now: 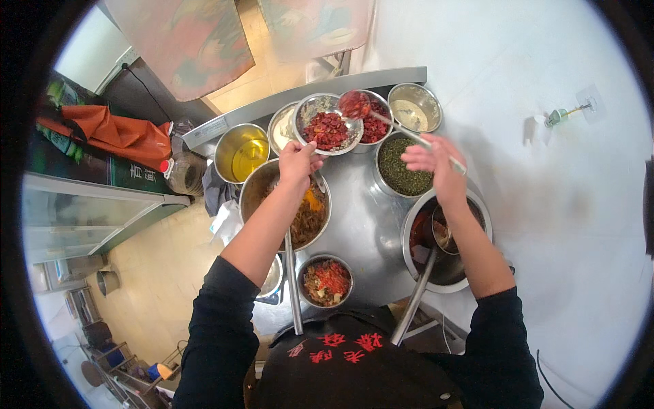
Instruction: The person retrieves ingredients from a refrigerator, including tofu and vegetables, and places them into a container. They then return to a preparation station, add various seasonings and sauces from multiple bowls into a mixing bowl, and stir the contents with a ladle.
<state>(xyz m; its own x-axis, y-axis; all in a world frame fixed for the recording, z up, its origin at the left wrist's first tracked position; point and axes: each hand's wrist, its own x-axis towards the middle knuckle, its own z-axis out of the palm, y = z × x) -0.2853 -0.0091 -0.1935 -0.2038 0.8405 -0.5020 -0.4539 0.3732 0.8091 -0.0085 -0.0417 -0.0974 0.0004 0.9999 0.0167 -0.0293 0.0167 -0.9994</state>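
Observation:
My left hand [296, 166] grips the near rim of a steel bowl [314, 105] that holds chopped red chilli-like pieces. In my right hand [442, 171] is the handle of a ladle [398, 127]. Its blurred head, loaded with red pieces, hangs between this bowl and a steel pot [387, 99] of similar red pieces. Below the right hand stands a pot of dried green flakes [401, 166]. Beneath my left forearm a larger bowl [327, 222] contains a brown mixture with yellow powder and a long-handled ladle [293, 291].
A small bowl [327, 306] of mixed seasonings stands near me on the steel table [357, 245]. At right, a big pot [409, 245] holds a long-handled ladle [421, 294]. A pot of yellow oil [223, 145], pale-filled pots and a plastic jug [186, 174] stand further off. A wall [552, 168] bounds the right.

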